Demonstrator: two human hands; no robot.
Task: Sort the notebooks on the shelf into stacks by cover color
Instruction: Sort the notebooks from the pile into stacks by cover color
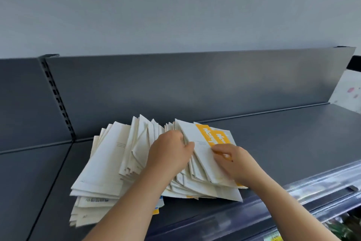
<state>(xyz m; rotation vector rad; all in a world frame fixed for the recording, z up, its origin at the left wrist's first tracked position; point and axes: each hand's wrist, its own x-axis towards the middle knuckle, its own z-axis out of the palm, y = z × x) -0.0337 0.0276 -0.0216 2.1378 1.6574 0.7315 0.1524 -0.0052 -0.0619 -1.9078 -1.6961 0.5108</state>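
Left fingers (178, 136) partly hidden among notebooks (109, 162), yellow lettering (207, 133) probably illegible

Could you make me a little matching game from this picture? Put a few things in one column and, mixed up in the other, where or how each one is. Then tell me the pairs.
Things
1. left hand
2. right hand
3. yellow-banded notebook
4. shelf back panel

Place or state
A. dark grey, upright behind everything
B. at the right end of the fan, partly covered
C. pinches the edge of a white notebook
D. grips a bunch in the middle of the fanned notebooks

Pairs: 1-D, 2-C, 3-B, 4-A
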